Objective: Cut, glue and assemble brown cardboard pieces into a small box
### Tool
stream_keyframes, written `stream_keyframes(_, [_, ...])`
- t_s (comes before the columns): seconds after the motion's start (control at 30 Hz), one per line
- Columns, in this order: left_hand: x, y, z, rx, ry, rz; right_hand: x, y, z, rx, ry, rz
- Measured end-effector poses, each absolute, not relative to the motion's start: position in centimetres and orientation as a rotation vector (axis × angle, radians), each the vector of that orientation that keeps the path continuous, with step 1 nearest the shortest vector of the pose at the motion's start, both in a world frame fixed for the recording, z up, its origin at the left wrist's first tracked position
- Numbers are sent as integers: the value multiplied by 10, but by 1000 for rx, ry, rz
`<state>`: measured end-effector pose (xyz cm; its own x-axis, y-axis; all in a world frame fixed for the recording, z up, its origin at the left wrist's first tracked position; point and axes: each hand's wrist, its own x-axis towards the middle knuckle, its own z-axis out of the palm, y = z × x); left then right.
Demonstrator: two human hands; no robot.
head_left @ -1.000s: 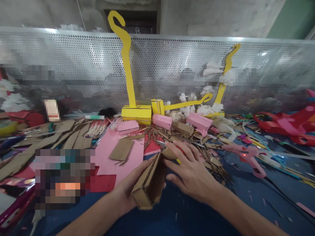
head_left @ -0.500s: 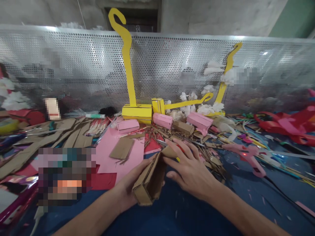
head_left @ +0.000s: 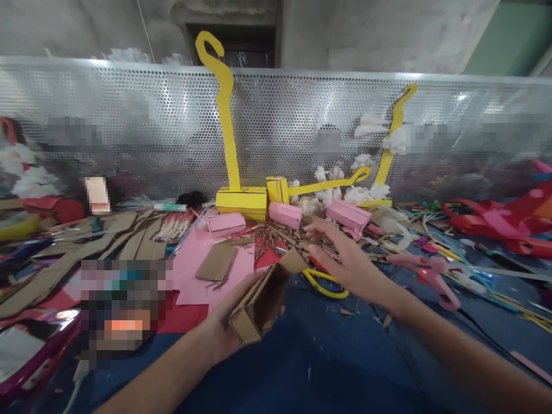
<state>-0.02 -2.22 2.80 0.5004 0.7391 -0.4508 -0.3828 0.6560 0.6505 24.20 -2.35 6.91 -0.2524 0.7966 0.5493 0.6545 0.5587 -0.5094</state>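
Note:
My left hand (head_left: 230, 322) grips a small open cardboard box (head_left: 259, 307) from its left side, with fingertips showing at its right edge. The box is tilted, and one end flap (head_left: 294, 261) sticks out at the far end. My right hand (head_left: 340, 253) is apart from the box, fingers loosely spread over the table with nothing visible in them. Below it lie scissors with yellow handles (head_left: 325, 287). Left of the box, a flat cardboard piece (head_left: 217, 261) rests on pink paper (head_left: 190, 287).
A pink glue gun (head_left: 431, 276) with a red light lies to the right, its cord trailing forward. Small pink boxes (head_left: 226, 224) and yellow box with hook-shaped strip (head_left: 241, 199) stand at the back before a perforated metal panel (head_left: 276, 126). Cardboard strips (head_left: 73, 253) cover the left.
My right hand has let go of the box's flap and moved up and right, uncovering the yellow scissor handles. My left hand still holds the box.

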Motion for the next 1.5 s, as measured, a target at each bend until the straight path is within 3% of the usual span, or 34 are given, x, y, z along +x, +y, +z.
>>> stream_keyframes(0.1, [0,-23,29,452,807,715,244,-16,59,-1245,-2059,491])
stream_keyframes(0.27, [1,-26,35,437,758,636,236,-28,37,-1302,-2070,566])
stream_keyframes(0.4, [1,-29,35,503,797,533,232,-34,33,-1290,-2035,485])
stream_keyframes(0.67, [-3,-36,28,1158,638,860,238,-52,36,-1056,-1995,403])
stream_keyframes(0.93, [-13,-41,21,1687,616,1184,230,-65,39,-736,-1652,1054])
stream_keyframes(1.5, [-4,-43,17,2057,693,1373,216,-70,38,-712,-1393,1457])
